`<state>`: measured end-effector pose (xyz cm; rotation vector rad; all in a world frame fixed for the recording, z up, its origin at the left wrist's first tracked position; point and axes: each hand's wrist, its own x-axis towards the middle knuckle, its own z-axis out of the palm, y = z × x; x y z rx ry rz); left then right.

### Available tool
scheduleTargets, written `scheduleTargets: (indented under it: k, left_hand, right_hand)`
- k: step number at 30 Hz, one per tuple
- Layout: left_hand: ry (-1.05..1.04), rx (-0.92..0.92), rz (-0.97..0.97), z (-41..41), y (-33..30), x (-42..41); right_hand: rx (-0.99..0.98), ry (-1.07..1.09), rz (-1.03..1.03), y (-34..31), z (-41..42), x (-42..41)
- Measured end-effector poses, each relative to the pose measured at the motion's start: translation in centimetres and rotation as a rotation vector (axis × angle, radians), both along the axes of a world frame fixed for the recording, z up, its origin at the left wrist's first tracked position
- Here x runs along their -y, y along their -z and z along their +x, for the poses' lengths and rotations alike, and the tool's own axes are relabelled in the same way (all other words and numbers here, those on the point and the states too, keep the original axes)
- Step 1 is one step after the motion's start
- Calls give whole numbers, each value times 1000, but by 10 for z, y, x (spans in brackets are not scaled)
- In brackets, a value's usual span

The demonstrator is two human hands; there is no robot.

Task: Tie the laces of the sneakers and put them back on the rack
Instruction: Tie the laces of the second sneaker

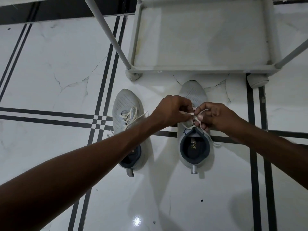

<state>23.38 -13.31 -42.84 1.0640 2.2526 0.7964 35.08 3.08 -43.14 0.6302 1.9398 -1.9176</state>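
Observation:
Two light grey sneakers with dark linings stand on the floor, toes toward the rack. On the left sneaker (126, 104) the white laces lie loose and untied; my left forearm crosses over its heel. Over the tongue of the right sneaker (193, 92), my left hand (171, 110) and my right hand (215, 115) each pinch a strand of its white lace (191, 113). One lace end trails off the shoe's right side onto the floor. The grey shoe rack (200, 69) stands just beyond the toes, its bottom shelf bare.
The floor is glossy white marble tile (58, 72) with black inlay stripes. Slanted grey rack poles (108, 35) rise at the rack's front corners. The rack's feet (257, 81) rest close to the right sneaker's toe.

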Motion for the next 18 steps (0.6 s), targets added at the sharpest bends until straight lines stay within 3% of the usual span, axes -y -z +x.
scheduleTargets:
  k: [2, 4, 7, 9, 11, 14, 18]
  left_hand:
    - [-8, -202, 33, 12, 5, -1]
    - [-55, -275, 90, 24, 9, -3]
    - [-166, -132, 162, 34, 8, -6]
    - [-214, -11, 159, 34, 6, -6]
    - [-228, 67, 124, 26, 4, 2]
    - [-109, 76, -37, 12, 9, 39]
    - [-75, 244, -114, 19, 19, 68]
  right_hand:
    - [29, 3, -34, -1, 0, -1]
    - [82, -2, -106, 0, -2, -4]
    - [143, 0, -228, 1, -2, -3]
    - [143, 50, -183, 3, 0, -2]
    - [69, 111, 38, 4, 4, -8]
    - [-117, 88, 616, 16, 12, -27]
    - [-28, -19, 719, 31, 27, -24]
